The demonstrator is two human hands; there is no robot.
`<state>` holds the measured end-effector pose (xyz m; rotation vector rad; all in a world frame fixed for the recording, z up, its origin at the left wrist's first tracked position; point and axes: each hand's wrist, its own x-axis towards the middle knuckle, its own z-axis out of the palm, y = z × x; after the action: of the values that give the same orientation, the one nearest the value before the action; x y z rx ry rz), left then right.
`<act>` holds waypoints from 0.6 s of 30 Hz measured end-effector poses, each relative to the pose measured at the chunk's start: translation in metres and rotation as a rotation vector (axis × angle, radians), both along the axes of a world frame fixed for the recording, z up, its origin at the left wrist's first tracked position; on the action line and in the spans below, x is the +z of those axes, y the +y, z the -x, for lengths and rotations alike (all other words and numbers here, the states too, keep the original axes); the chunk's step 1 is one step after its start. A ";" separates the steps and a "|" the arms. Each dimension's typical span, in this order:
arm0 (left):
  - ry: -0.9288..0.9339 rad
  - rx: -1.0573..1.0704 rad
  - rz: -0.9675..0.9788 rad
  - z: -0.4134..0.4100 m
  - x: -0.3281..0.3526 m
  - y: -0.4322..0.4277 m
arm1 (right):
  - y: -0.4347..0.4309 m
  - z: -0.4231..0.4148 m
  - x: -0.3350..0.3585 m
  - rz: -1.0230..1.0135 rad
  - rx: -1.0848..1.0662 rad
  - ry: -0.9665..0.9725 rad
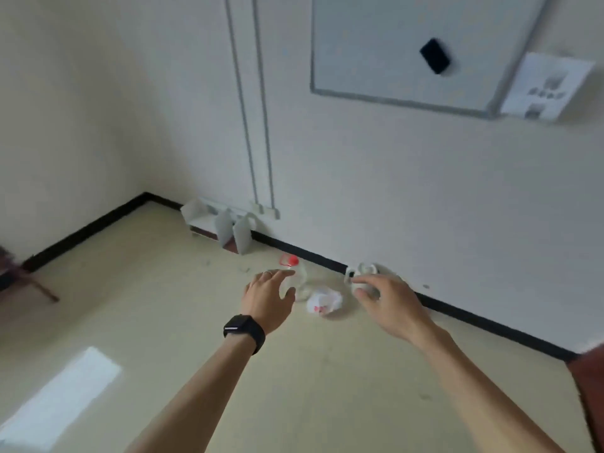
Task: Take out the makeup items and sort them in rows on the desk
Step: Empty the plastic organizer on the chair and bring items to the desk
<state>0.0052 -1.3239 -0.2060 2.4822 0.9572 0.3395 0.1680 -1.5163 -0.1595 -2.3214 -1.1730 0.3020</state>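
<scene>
No makeup items are in view, and neither is any bag or box they would come out of. You are looking at floor and wall, so the task's things are somewhere outside this view. Take the clear bottle with the red cap [295, 273] lying on the floor [170, 305] as your marker. Your left hand [269, 294] hangs in the air just in front of the bottle, fingers spread and relaxed, holding nothing, with a black watch [243, 331] on the wrist. Your right hand [389, 300] is out to the right of the bottle, fingers loosely curved. They look empty, though blur makes that a judgement.

Just right of the bottle lies a crumpled white bag [323, 302]. Further right, a pale lump [359, 269] shows past your right fingertips, apparently lying on the floor by the black baseboard [490, 325]. High above and right of the bottle hangs a whiteboard [392, 44]. A dark brown edge [588, 407] sits far to the lower right of the bottle, and I cannot tell whether it is the surface.

By my reading, the step in hand is the very start: nothing is taken out and no row is begun. The next move calls for turning your head down and round until the surface and the makeup container are in sight. Then reach with an open hand.
</scene>
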 end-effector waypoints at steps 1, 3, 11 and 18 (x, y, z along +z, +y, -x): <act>-0.023 0.082 -0.009 0.024 0.005 0.027 | 0.042 0.008 0.004 -0.015 0.076 -0.006; -0.067 0.245 -0.021 0.073 0.016 0.076 | 0.122 0.031 0.014 -0.038 0.227 -0.018; -0.106 0.726 -0.131 0.231 0.047 0.246 | 0.406 0.146 0.028 -0.083 0.739 -0.015; -0.074 1.032 -0.165 0.331 0.079 0.386 | 0.619 0.247 0.052 -0.140 1.035 -0.031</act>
<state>-0.3262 -0.9381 -0.1275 1.8648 2.1775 0.8335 -0.0794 -0.8972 -0.1076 -1.4174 -2.2394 0.5055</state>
